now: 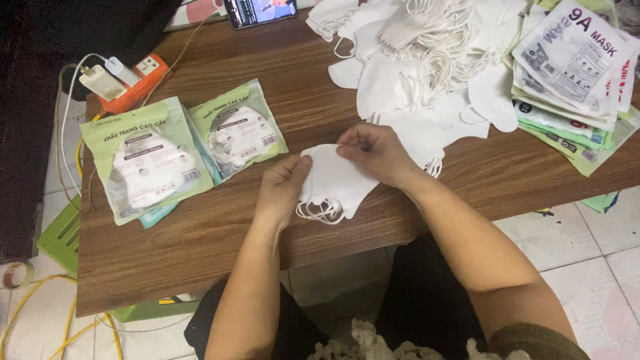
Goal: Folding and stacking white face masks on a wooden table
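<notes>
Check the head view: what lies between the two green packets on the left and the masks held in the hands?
Only bare wooden table separates the green packets from the folded white masks in the head view.

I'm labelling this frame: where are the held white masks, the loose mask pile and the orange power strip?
white masks (337,180), head view, bare middle.
mask pile (427,73), head view, centre of heap.
orange power strip (143,73), head view, orange top.

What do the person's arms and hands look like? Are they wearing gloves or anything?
No gloves. Both the left hand and the right hand are bare, with no rings or watch that I can see. The forearms are bare too. The only clothing on an arm is a brownish sleeve at the upper right arm, near the bottom edge of the picture.
</notes>
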